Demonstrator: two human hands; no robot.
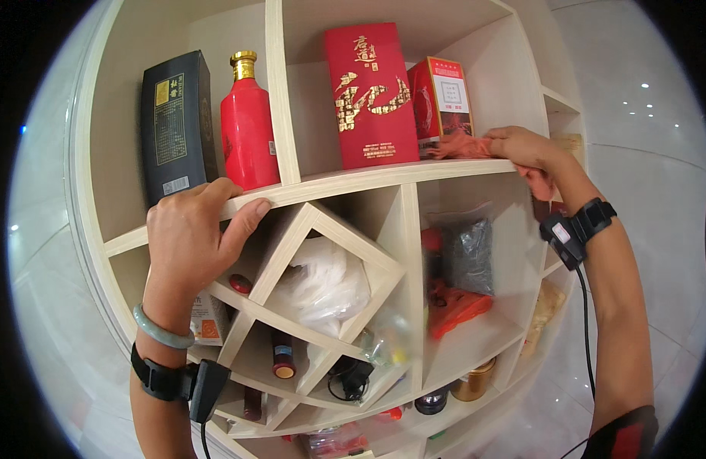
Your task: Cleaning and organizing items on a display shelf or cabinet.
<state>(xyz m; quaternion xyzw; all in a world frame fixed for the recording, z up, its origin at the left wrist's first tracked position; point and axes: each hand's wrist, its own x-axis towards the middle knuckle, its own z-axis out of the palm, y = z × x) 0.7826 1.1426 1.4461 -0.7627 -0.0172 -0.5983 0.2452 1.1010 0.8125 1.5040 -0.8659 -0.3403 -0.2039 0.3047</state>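
Observation:
My left hand [195,229] rests on the front edge of a pale wooden shelf [353,179], thumb below the board and fingers on top, with nothing else held. Just above it stand a dark blue box [175,126] and a red bottle with a gold cap [248,132]. At the right end of the same shelf, my right hand [522,148] grips an orange-pink cloth [464,147]. The cloth lies against the lower front of a small red and white box [444,103], and part of it hangs below the hand. A tall red box with gold print [373,97] stands beside that box.
Below, a diamond-shaped rack [261,264] holds white plastic bags [327,281], bottles [283,356] and a black adapter with cable [350,376]. The lower right compartment has a bag of dark grains [468,255] and an orange bag [459,310]. A gold tin [474,381] stands underneath.

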